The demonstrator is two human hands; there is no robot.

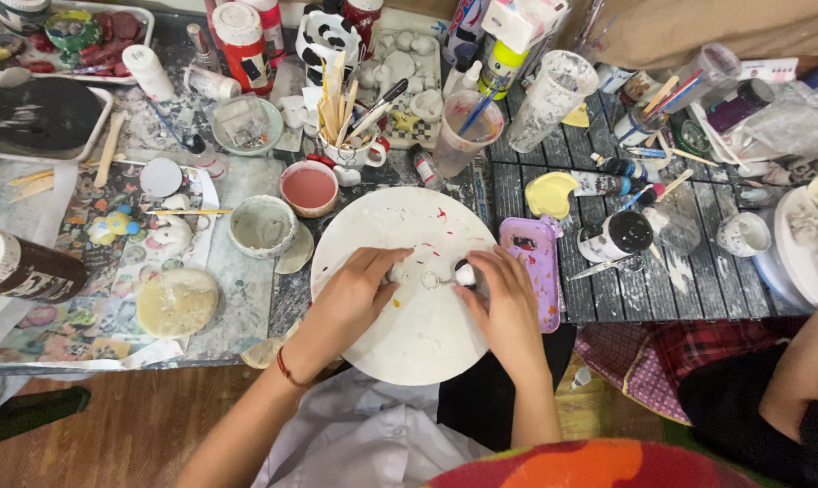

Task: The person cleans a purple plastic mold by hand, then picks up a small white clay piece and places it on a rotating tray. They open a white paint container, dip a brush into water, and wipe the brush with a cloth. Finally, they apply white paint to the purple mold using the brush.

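Your left hand [359, 287] and right hand [504, 303] pinch a small white piece [464, 273] with a metal key ring [431, 281], held over the paint-flecked round white board [409, 339].

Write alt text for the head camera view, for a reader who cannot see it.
Seen from above, a person's left hand and right hand work a small white piece with a metal ring on a round white paint-flecked board. Around it on the cluttered craft table stand a pink-filled bowl, a mug of wooden sticks and brushes and a purple tray.
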